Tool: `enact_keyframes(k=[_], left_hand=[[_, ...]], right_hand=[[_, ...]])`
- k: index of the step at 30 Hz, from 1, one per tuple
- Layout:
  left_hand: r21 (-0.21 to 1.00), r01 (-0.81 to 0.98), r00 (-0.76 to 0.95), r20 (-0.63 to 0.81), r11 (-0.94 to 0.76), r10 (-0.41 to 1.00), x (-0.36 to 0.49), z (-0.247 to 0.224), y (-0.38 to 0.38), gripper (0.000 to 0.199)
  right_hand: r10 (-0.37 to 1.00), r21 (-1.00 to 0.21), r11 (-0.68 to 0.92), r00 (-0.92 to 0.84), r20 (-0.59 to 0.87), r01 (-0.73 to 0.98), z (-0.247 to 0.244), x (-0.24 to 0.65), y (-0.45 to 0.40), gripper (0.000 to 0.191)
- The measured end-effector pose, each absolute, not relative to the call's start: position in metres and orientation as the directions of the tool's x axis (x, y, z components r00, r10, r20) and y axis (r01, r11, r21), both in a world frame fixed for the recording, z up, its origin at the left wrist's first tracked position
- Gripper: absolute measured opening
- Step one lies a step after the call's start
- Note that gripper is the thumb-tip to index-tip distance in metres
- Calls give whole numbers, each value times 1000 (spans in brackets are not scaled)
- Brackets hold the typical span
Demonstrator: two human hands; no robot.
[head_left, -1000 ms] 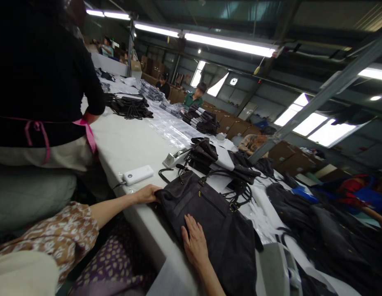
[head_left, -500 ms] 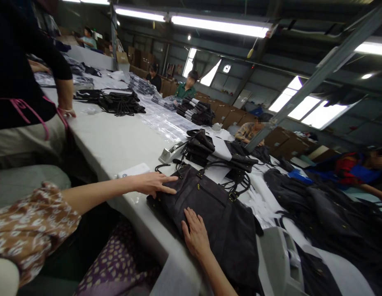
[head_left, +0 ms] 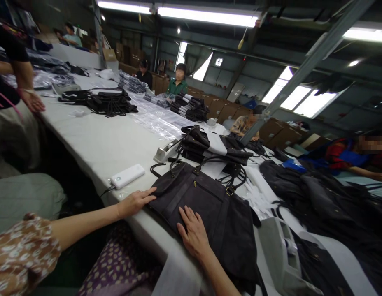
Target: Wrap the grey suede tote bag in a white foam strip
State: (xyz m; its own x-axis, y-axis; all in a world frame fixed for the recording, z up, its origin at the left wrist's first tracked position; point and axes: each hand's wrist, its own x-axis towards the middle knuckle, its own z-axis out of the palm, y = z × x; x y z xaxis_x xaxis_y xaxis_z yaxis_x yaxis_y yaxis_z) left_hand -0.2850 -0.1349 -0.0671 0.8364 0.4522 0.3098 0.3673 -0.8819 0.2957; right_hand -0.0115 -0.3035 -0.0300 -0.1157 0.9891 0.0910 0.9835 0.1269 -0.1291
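Note:
A black handbag (head_left: 206,205) with a zipped front pocket and looped handles lies flat at the table's near edge. My right hand (head_left: 194,232) rests on its front, fingers stretched out and palm down. At the bag's left edge is my left hand (head_left: 137,202), its fingers extended and their tips touching the side; the thumb is not clearly visible. Just behind the bag sits a pile of folded black bags (head_left: 206,144) with white paper between them. A white power bank (head_left: 127,176) with a cable lies beyond my left hand.
The white-covered table (head_left: 95,135) bears more stacked bags (head_left: 101,100) farther back. A grey plastic tape dispenser (head_left: 279,250) stands at the right, near loose black bags (head_left: 327,205). A slanting metal post (head_left: 302,78) rises across the table. Several people work around it.
My left hand has drawn back leftward from the bag's top to its left edge. My right hand stays flat on the bag. The view has shifted slightly, and the person at left stands farther out of frame.

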Motion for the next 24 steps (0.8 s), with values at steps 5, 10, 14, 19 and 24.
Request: enact_keyframes(k=[5, 10, 14, 19, 24], left_hand=[[463, 435, 795, 205, -772, 571, -279, -21, -144, 50], [521, 577, 630, 206, -629, 749, -243, 24, -140, 49], [297, 758, 612, -18, -580, 791, -202, 36, -138, 91], [335, 808, 544, -106, -485, 832, -169, 28, -132, 44], [551, 752, 496, -113, -361, 861, -188, 13, -123, 43]], right_hand=[[989, -129, 128, -117, 91, 983, -29, -13, -303, 51], [988, -141, 118, -102, 115, 983, -29, -14, -304, 50], [991, -164, 104, -88, 101, 981, -28, -14, -305, 50], [995, -196, 86, -77, 56, 977, -26, -14, -304, 52], [993, -204, 89, -72, 91, 975, -27, -13, -304, 55]])
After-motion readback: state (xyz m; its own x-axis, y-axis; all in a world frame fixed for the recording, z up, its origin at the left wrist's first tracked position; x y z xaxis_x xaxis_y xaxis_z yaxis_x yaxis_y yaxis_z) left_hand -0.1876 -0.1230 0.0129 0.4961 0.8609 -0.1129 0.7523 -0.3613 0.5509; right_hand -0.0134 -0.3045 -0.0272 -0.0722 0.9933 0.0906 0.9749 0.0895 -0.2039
